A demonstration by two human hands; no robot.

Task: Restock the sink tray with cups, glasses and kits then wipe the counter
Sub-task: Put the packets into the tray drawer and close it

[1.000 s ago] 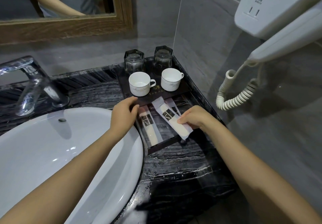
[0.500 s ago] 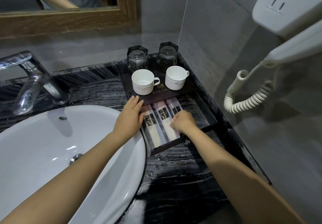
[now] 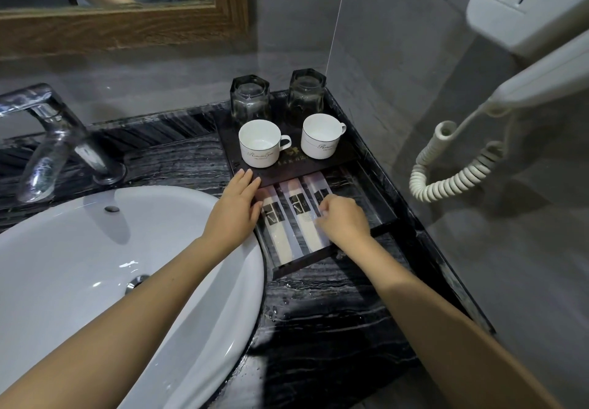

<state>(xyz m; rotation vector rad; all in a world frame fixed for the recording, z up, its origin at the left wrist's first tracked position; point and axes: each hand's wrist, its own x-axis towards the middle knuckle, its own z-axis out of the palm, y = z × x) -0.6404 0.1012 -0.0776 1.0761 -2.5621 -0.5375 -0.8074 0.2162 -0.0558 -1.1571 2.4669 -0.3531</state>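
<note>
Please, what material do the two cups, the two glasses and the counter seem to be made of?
Cups: probably glazed white ceramic, opaque and smooth, with a thin dark rim line and printed script.
Glasses: clear glass, probably; the tray shows through, and the thick faceted bases face up.
Counter: looks like polished black stone with white veins, glossy and wet; it might be an imitation.

1. Glasses: 2, left one [image 3: 250,99], right one [image 3: 306,91].
2. Cups: 2, left one [image 3: 260,143], right one [image 3: 320,136].
3. Kits: 3 packets, left [image 3: 276,227], middle [image 3: 301,214], right [image 3: 317,190].
4. Trays: 1 [image 3: 387,217].
5. Sinks: 1 [image 3: 63,249].
6. Taps: 1 [image 3: 60,141].
7. Hands: 2, left [image 3: 234,212], right [image 3: 342,220].
</note>
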